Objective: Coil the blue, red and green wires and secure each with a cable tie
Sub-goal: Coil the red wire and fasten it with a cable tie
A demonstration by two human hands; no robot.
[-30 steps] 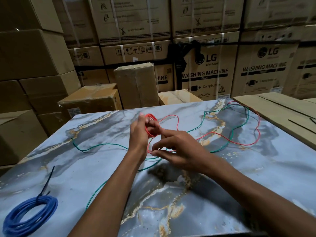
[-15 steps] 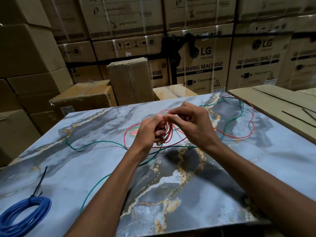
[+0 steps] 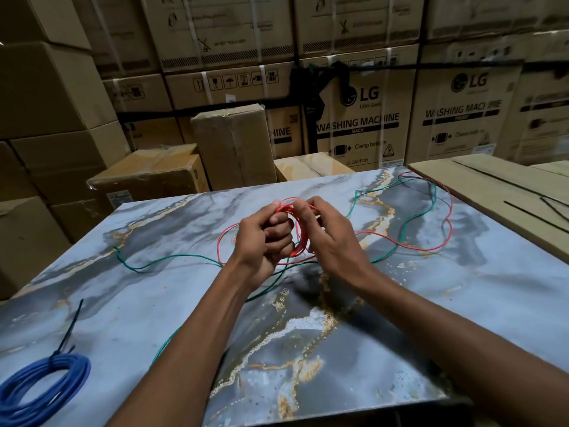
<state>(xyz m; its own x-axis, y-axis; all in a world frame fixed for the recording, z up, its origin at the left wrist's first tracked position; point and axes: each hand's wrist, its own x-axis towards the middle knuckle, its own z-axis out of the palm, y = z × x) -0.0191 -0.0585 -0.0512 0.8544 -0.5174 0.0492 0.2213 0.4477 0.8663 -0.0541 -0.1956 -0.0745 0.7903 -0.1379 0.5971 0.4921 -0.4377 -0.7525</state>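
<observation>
Above the grey-blue marble-patterned tabletop (image 3: 462, 303), the left hand (image 3: 261, 241) is closed around a small bundle of loops of thin red insulated wire (image 3: 300, 232), fingers curled tight on the near side of the coil. The right hand (image 3: 329, 238) meets it from the other side, its thumb and forefinger pinching the top of the same loops. The coil stands roughly upright between the two hands, held clear of the surface.

The rest of the red wire trails loose: one slack loop droops to the left of the left hand, and a long tail snakes off right toward the far corner of the table. The thin green wire (image 3: 160, 262) lies uncoiled on the tabletop, running beneath the hands and crossing the red tail at several places. The coiled blue wire (image 3: 46, 383) rests at the near left corner, already bound with a black cable tie (image 3: 69, 331). Spare black ties (image 3: 535, 215) lie on the flat cardboard sheet (image 3: 492, 192) to the right.

The red wire looks light and springy (single-core insulation tends to hold a bend yet wants to unwind), so the loops will likely fan open if the grip loosens. The surest hold is probably across all the turns at one spot, leaving the opposite arc free for the tie. Drawing in the tail may drag the green wire where they cross.
</observation>
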